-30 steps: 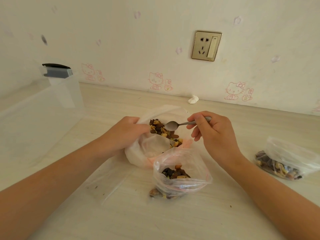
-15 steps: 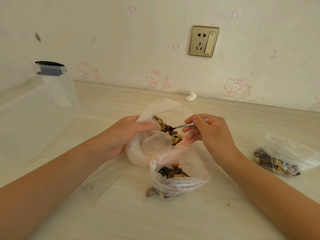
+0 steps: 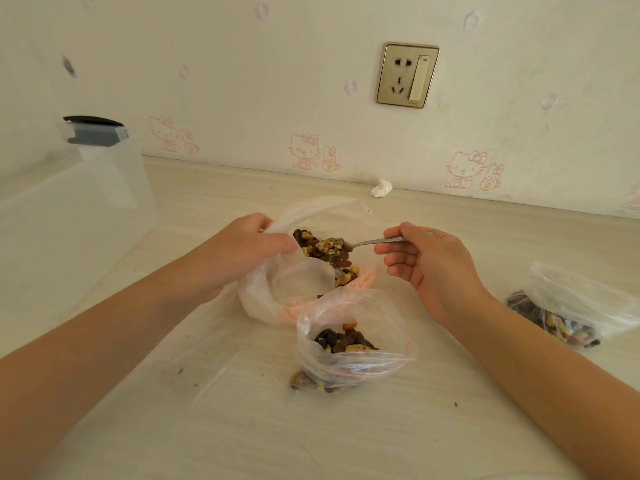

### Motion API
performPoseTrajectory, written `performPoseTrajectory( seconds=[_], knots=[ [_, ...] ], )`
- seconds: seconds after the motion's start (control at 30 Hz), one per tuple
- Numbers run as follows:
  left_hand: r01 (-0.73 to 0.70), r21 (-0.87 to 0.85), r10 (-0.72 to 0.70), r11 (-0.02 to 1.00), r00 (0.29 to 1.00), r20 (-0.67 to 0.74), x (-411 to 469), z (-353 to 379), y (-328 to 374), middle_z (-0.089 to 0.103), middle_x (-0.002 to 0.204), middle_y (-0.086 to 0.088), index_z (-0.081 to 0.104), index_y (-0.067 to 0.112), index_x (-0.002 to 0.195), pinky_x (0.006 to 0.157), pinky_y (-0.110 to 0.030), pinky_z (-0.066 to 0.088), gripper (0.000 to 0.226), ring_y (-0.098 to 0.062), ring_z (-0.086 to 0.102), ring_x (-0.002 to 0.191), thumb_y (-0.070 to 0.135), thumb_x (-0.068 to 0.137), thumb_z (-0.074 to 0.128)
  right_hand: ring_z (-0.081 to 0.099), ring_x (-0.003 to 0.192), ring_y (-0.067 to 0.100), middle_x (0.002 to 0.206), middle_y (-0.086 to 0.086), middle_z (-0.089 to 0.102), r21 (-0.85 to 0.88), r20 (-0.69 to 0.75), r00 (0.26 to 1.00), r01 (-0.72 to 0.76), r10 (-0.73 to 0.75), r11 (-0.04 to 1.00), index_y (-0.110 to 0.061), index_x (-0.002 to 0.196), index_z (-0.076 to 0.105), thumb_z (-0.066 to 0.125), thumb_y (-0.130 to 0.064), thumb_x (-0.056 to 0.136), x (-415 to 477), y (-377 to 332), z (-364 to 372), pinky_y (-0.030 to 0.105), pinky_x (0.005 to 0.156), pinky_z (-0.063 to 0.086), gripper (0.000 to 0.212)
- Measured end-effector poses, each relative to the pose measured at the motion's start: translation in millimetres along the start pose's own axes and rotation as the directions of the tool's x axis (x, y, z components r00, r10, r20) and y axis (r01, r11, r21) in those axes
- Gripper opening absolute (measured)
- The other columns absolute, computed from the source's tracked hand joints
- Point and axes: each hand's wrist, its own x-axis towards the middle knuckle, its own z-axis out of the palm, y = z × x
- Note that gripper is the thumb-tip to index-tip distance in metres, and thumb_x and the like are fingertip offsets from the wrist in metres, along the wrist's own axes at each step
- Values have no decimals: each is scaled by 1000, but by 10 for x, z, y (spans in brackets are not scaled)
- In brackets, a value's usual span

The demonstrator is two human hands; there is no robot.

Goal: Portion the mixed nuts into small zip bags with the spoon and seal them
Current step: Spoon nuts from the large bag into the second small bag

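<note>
A large white plastic bag (image 3: 277,299) of mixed nuts (image 3: 308,242) lies open at the table's middle. My left hand (image 3: 242,251) grips its left rim and holds the mouth open. My right hand (image 3: 426,261) pinches the handle of a metal spoon (image 3: 370,242), whose bowl carries a heap of nuts just above the big bag's opening. In front stands a small clear zip bag (image 3: 353,344), open and partly filled with nuts. An empty flat zip bag (image 3: 201,362) lies to its left.
A filled zip bag (image 3: 571,313) lies at the right. A large clear plastic bin (image 3: 69,216) with a grey latch stands at the left. A crumpled bit of tissue (image 3: 381,188) sits by the wall. Crumbs dot the pale wooden table (image 3: 346,438).
The spoon dipped into the big bag's nuts and has come up loaded. My right hand shifted slightly right and up. My left hand kept hold of the bag rim.
</note>
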Motion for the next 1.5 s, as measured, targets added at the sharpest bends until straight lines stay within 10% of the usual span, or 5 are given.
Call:
performPoseTrajectory(
  seconds=[0.1,0.23,0.57,1.0,1.5],
  knots=[
    [-239,258,296,936,932,-209,-105,-24,51,57,123,17,44,30,143,84,-23,45,70,-1,59,109,52,85,77,65,53,16,76,18,76,15,-10,1000,9,-9,1000,0,94,71,52,-14,106,-5,-22,-6,24,49,55,26],
    [-501,338,582,797,787,-204,-444,-43,227,65,79,16,66,36,90,63,-9,43,23,3,58,69,57,81,66,64,53,17,75,17,75,6,-14,1000,17,-17,1000,1,93,71,52,-13,105,-19,-33,-13,25,48,54,25],
    [-360,428,223,829,915,336,-648,67,233,59,54,9,73,27,74,48,-16,40,32,-2,47,46,56,88,71,62,51,18,76,19,74,-20,11,999,38,-37,999,0,91,71,54,-13,104,-100,-49,-15,26,45,52,26],
    [-305,414,207,858,942,265,-598,50,189,66,59,8,73,26,73,49,-14,43,21,-2,54,49,40,89,70,50,37,20,57,17,63,104,162,966,188,-203,977,-10,61,73,48,-10,101,-358,-273,23,27,38,44,47],
    [-317,394,211,863,934,288,-627,31,221,65,57,10,73,31,75,48,-16,40,18,-2,49,47,41,90,69,57,45,33,62,9,65,-53,359,663,717,-657,695,-13,72,73,53,-12,96,-524,-288,-44,31,41,43,31]
  ],
)
